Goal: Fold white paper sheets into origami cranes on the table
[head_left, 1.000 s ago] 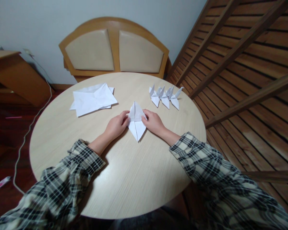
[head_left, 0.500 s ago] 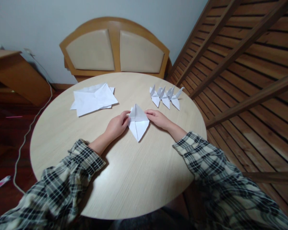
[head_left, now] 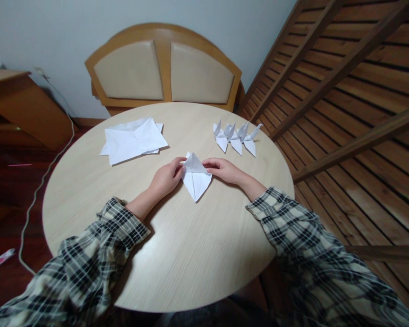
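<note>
Between my hands, over the middle of the round table (head_left: 191,254), is a folded white sheet of origami paper (head_left: 197,184), diamond-like, with one point toward me and a raised flap at its far end. My left hand (head_left: 168,176) pinches its left edge between thumb and fingers. On the opposite side my right hand (head_left: 225,170) has its thumb and fingers closed on the right edge, near the flap's base. Three folded paper cranes (head_left: 236,141) stand in a row beyond my right hand.
A stack of white paper sheets (head_left: 134,141) lies at the table's far left. Behind the table stands a wooden chair (head_left: 166,68) with a padded back. A slatted wooden partition (head_left: 344,113) rises on the right; a white cable (head_left: 42,181) runs along the floor on the left.
My right fingers have shifted slightly left and in over the paper. Its far flap has folded lower and leans toward me. My left hand has stayed in place.
</note>
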The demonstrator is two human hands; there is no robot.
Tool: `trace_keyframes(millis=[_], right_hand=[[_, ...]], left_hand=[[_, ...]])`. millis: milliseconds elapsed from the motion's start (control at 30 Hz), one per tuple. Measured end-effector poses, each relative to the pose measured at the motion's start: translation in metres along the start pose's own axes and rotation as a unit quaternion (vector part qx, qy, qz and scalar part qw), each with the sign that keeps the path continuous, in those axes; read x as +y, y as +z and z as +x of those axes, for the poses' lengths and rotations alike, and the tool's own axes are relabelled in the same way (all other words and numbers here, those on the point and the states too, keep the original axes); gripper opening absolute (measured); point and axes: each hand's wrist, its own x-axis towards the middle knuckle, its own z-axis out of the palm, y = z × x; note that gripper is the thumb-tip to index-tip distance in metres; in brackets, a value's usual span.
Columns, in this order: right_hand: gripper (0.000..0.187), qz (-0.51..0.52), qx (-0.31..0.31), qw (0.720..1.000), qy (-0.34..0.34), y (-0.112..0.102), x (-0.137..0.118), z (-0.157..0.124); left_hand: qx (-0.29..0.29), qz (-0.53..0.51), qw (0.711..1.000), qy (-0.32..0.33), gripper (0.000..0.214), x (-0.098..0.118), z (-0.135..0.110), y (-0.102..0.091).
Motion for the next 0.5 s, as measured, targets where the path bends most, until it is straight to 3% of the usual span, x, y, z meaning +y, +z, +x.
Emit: trace_keyframes(millis=[367, 500], right_hand=[[0.023, -0.038, 0.018, 0.999, -0.009, 0.0031, -0.002, 0.0019], [0.031, -0.021, 0.008, 1.0, 0.0, -0.0003, -0.0057, 0.0005]], left_hand=[[-0.004, 0.003, 1.0, -0.011, 0.036, 0.0029, 0.0018, -0.001], [-0.004, 0.006, 1.0, -0.009, 0.036, 0.0028, 0.0017, -0.0014]])
